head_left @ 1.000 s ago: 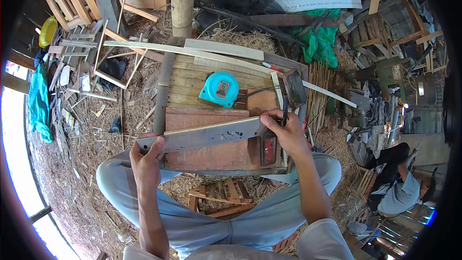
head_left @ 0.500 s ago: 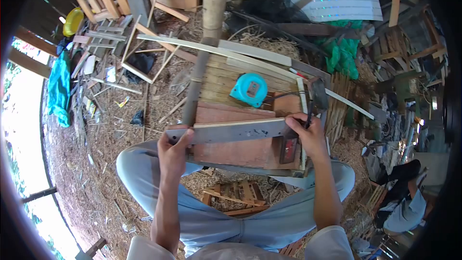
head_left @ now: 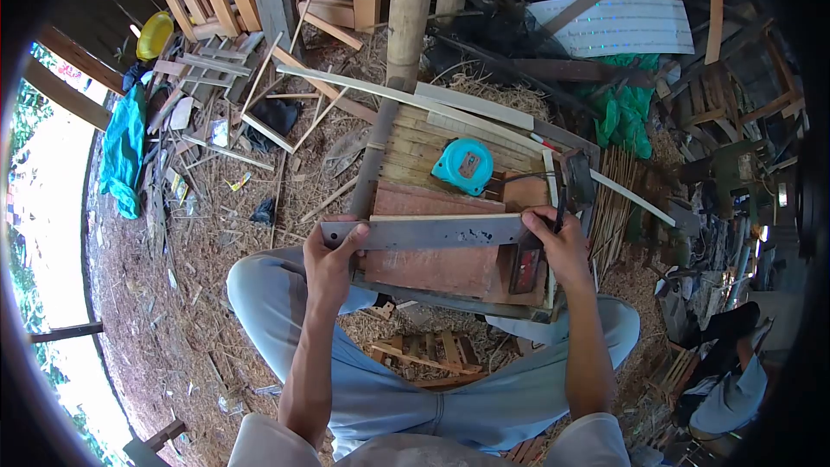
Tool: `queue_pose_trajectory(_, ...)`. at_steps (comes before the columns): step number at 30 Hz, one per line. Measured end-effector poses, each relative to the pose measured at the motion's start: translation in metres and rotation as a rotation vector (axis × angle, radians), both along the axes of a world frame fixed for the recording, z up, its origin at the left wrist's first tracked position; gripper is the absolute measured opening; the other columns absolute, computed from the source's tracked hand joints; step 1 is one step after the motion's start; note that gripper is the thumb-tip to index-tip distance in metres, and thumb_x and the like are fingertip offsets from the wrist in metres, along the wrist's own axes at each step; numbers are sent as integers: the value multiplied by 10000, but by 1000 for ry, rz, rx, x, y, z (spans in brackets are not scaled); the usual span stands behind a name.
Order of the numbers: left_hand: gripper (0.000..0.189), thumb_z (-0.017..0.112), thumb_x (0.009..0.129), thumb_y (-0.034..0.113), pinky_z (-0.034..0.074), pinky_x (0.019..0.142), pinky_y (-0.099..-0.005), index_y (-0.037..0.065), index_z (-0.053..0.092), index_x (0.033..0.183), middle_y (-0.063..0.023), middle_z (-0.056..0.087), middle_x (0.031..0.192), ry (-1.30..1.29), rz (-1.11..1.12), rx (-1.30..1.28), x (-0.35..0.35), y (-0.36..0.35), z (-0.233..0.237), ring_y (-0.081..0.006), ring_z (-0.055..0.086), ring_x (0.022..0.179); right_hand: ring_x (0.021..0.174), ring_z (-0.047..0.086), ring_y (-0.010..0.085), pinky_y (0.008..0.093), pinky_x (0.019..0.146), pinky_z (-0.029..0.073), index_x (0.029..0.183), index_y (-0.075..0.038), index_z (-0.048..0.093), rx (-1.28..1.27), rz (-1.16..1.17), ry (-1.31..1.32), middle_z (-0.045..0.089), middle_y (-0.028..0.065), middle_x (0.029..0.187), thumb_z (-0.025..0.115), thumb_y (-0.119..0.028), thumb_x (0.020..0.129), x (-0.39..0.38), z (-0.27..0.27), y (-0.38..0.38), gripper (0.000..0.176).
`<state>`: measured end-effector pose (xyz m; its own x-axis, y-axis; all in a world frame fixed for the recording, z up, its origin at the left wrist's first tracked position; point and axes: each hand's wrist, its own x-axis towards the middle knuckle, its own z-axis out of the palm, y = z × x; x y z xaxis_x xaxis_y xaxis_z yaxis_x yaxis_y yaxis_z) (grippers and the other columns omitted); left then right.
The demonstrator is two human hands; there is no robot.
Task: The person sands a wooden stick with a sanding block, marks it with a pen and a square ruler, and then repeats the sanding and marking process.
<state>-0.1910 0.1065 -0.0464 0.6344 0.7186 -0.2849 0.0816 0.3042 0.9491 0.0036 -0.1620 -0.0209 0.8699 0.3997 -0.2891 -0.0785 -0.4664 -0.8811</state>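
Observation:
My left hand (head_left: 331, 261) grips the left end of a try square (head_left: 415, 235), thumb on the grey metal blade near its hole. A thin pale wood strip (head_left: 441, 218) lies along the blade's far edge, its ends partly under my fingers. My right hand (head_left: 564, 251) is closed around the right end of the blade and strip, with a dark pencil-like stick (head_left: 560, 207) rising between its fingers. The square's dark stock (head_left: 525, 270), with a red label, points toward me. Beyond the blade, a turquoise tape measure (head_left: 464, 166) rests on the wooden bench (head_left: 406, 151).
A long pale strip (head_left: 398, 97) crosses the bench's far side. Wood offcuts (head_left: 216, 69) and frame pieces (head_left: 281, 134) lie left on the shavings-covered floor. A bamboo post (head_left: 405, 26) stands behind the bench. Another person (head_left: 731, 389) sits at the lower right.
The view has shifted slightly, so the scene appears a little further right. Both hands keep their hold on the try square and wood strip, almost unmoved relative to the bench.

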Motion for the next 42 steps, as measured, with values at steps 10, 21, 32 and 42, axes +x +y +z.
queue_pose_trajectory(10,281,814,843,138,473,646,-254,15,640,1026,-90,721,967,-23,-7,-5,2,2,-3,-96,585,722,844,627,107,284,809,488,1023,8,744,17,30,-21,720,35,898,725,-238,935,2,-6,-3,262)
queue_pose_trajectory(21,250,787,849,63,472,679,-253,41,611,1026,-176,705,1156,-112,-14,-117,3,4,-10,-114,641,880,838,646,124,293,802,495,1013,7,760,93,20,-28,734,57,888,753,-272,914,3,-17,-6,296)
queue_pose_trajectory(32,243,801,846,104,447,657,-245,39,620,995,-52,687,925,-86,-12,-67,3,4,-8,-93,576,755,826,651,115,286,788,503,1024,25,754,103,57,-49,746,66,900,753,-227,915,4,-13,-6,274)
queue_pose_trajectory(42,275,820,831,132,442,660,-249,24,629,997,-38,676,871,-88,-2,-28,2,4,-8,-91,556,708,839,651,116,289,788,503,1018,25,753,120,65,-69,746,70,901,754,-230,915,4,-13,-5,276)
